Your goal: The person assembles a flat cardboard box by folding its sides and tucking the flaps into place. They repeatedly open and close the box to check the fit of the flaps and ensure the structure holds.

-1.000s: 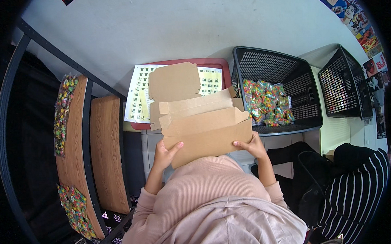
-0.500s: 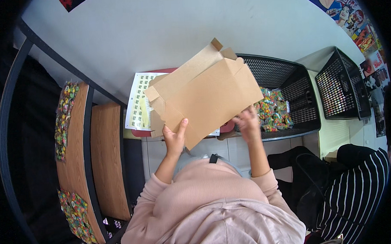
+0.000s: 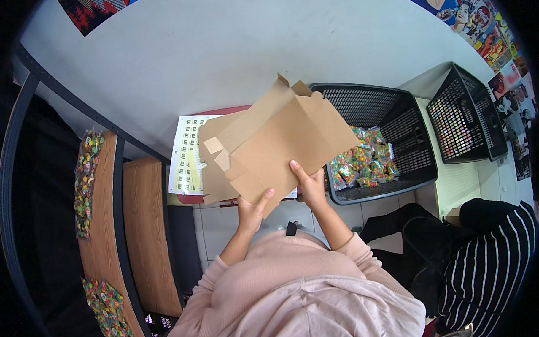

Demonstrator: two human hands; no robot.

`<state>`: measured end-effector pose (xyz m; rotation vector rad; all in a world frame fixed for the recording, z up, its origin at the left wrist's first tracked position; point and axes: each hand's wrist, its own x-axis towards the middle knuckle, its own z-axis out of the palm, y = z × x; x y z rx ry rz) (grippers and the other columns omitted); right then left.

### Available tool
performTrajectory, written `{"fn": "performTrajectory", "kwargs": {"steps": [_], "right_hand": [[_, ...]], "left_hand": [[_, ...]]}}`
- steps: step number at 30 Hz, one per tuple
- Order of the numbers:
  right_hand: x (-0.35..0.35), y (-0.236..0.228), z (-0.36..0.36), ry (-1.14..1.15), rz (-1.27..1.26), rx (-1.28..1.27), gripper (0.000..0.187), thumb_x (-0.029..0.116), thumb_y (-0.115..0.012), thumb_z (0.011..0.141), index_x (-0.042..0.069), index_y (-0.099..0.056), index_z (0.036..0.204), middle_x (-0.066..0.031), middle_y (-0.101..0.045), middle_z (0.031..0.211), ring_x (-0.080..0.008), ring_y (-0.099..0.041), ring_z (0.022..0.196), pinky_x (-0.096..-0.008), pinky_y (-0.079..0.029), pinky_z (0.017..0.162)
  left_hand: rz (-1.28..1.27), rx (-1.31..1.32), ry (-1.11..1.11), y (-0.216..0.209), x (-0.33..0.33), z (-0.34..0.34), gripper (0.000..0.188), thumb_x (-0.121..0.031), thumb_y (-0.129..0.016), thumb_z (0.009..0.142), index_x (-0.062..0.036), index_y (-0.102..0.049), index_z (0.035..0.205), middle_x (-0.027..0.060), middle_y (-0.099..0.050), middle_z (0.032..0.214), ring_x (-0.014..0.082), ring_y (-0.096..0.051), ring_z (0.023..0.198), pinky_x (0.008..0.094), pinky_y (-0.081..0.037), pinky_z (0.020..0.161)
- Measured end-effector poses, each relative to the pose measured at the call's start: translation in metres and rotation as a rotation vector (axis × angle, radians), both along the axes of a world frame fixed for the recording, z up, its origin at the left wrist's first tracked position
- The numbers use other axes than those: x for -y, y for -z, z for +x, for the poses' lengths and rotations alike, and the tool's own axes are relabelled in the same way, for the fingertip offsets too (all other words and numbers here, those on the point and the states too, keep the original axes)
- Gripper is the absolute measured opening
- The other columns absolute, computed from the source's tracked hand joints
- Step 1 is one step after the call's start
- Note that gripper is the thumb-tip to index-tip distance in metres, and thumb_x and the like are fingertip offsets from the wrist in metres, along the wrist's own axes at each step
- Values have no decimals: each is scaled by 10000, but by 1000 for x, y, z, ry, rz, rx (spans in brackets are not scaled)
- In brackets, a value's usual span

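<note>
A brown cardboard box [image 3: 280,141], partly unfolded with flaps standing out at its ends, is held up in front of me. My left hand [image 3: 254,209] grips its near left corner, thumb on top and fingers underneath. Further right along the near edge, my right hand [image 3: 310,186] also clasps the cardboard, its thumb pressed on the upper face. Beneath the box lies a white sheet of printed labels [image 3: 186,153] with a yellowish strip on it, over a red surface [image 3: 190,199].
To the right, a black plastic crate [image 3: 408,146] holds several small bags of colourful sweets [image 3: 367,159]. A second black crate [image 3: 465,117] stands beyond. Wooden shelves [image 3: 147,232] with more bags [image 3: 111,310] are at left. A person in striped clothing [image 3: 486,256] is at lower right.
My right hand has come in from the right and taken hold of the box's near edge. The box has tilted and shifted slightly toward me.
</note>
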<state>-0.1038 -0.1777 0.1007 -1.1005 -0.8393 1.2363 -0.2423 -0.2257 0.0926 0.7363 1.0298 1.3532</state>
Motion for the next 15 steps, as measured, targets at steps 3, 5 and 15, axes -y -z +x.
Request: {"fn": "performTrajectory", "kwargs": {"steps": [3,5,15], "right_hand": [[-7,-5,11,-42,-47,29,306,220,-525,827,-52,-527,968,-93,-574,911,-135,-540,830,-244,-416,725],[-15,-14,24,21,-28,-157,312,208,-521,828,-56,-510,994,-91,-573,912,-140,-539,842,-250,-417,732],[-25,-26,52,220,104,-215,343,136,-534,812,-55,-440,1080,-107,-535,1020,-160,-538,906,-249,-422,785]], "left_hand": [[62,-49,-67,8,-5,-1,345,-24,-603,743,24,-445,1045,101,-538,943,152,-564,773,265,-501,576],[12,-24,-52,0,-3,2,353,-13,-582,756,20,-428,1071,100,-525,959,152,-563,772,265,-506,547],[33,-36,-36,-10,-1,9,330,-20,-604,737,30,-454,1027,106,-545,906,152,-567,729,260,-502,518]]}}
